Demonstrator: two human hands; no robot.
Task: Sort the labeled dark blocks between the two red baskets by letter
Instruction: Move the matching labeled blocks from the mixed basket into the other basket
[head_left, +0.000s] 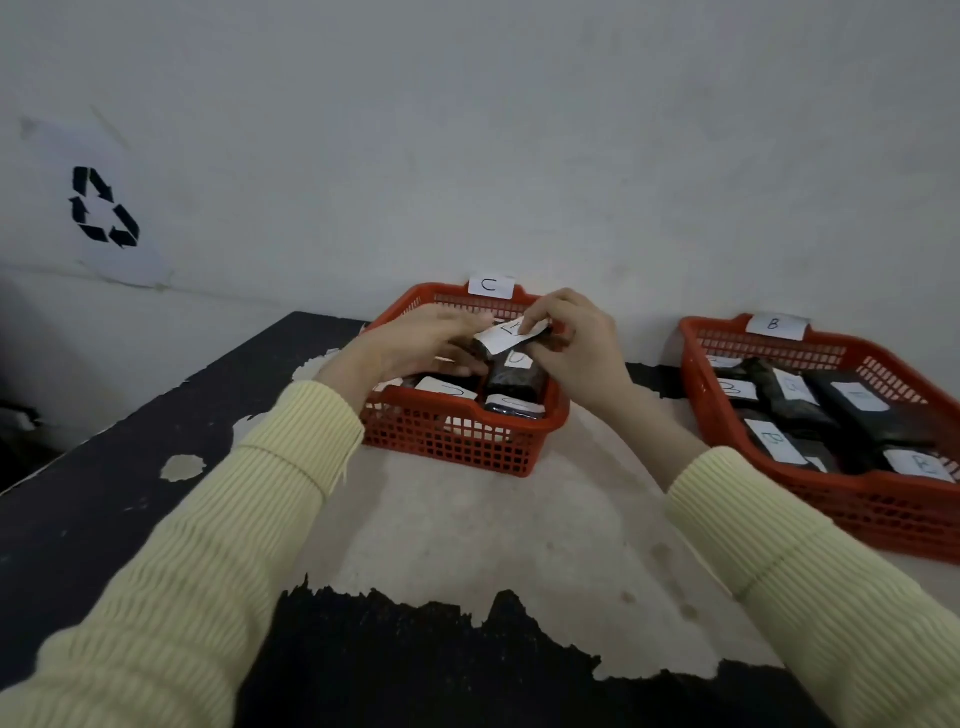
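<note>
Two red baskets stand on the table. The left basket carries a paper tag with the letter C, and the right basket a tag with B. Both hold several dark blocks with white letter labels. Over the C basket my right hand pinches a dark block with a white label, its letter blurred. My left hand is at the block's left end, fingers spread; whether it grips the block I cannot tell. Another dark block stands just below.
The table top is dark with a large worn pale patch. Its left edge runs diagonally at the left. A white wall rises right behind the baskets, with a recycling-symbol sheet at the left.
</note>
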